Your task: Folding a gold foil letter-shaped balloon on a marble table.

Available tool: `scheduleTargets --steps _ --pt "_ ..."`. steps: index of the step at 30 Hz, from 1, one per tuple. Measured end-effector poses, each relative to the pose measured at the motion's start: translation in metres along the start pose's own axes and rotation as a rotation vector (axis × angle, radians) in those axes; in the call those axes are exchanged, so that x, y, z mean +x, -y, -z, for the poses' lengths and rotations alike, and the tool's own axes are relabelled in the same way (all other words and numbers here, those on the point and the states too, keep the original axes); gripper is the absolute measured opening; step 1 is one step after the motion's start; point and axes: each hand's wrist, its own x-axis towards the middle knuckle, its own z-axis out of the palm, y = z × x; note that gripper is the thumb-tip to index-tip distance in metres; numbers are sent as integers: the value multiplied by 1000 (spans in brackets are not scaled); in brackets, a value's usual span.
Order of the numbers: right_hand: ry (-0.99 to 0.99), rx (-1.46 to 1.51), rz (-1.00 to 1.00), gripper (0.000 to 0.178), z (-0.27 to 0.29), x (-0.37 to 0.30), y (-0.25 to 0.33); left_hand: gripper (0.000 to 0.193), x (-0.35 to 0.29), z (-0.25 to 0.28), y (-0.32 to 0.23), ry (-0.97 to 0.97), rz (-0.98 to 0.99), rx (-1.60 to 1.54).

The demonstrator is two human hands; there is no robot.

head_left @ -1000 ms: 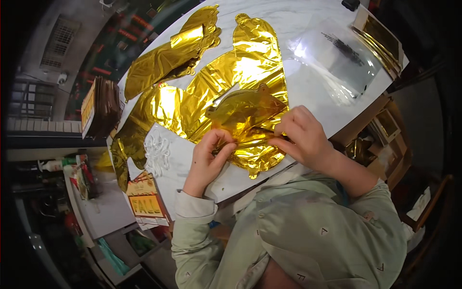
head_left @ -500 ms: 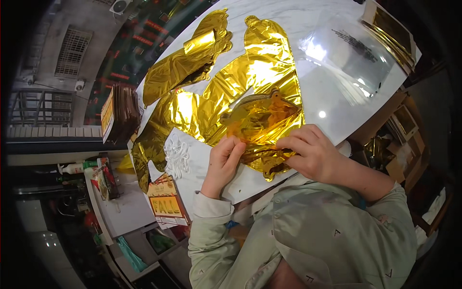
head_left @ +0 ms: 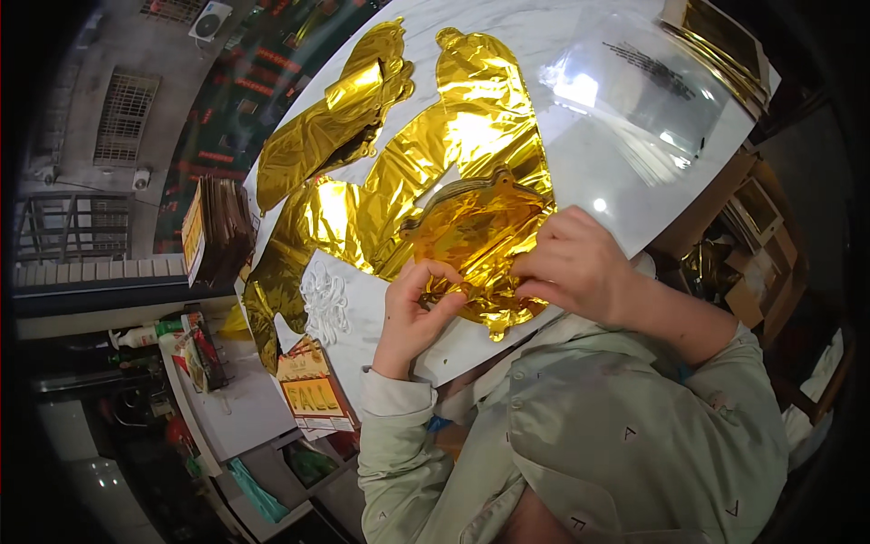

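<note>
My left hand (head_left: 419, 313) has its thumb and fingers curled together at the near left edge of a gold foil balloon (head_left: 476, 222), pinching the foil. My right hand (head_left: 577, 267) grips the same balloon's right side, its fingers bent over the crinkled foil. This balloon looks folded, with a scalloped stack of layers along its far edge and a small tab at its near end. Beneath and beyond it spreads a large flat gold foil balloon (head_left: 489, 91). Farther left, a folded gold foil bundle (head_left: 317, 136) lies on the white table (head_left: 584, 172).
White ribbon (head_left: 324, 304) lies coiled left of my hands, near a printed card packet (head_left: 313, 385). A card stack (head_left: 217, 231) stands at the left edge. Clear plastic bags (head_left: 634, 100) and gold packets (head_left: 720, 50) occupy the far right. A cardboard box (head_left: 766, 263) stands beyond the right edge.
My left hand's fingers have curled and its thumb has shifted along the foil edge. My right hand has risen slightly at the knuckles. The whole view has shifted a little.
</note>
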Motion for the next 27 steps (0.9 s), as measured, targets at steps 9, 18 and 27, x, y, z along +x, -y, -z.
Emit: scheduleTargets --steps 9,18,27 --pt "122 -239 -35 41 31 -10 -4 51 2 0 -11 -11 2 85" --pt "113 -23 -24 34 20 -14 -9 22 3 -8 -7 -105 19 236" --pt "70 -10 295 23 20 -9 -1 11 3 -9 -6 -155 -5 151"
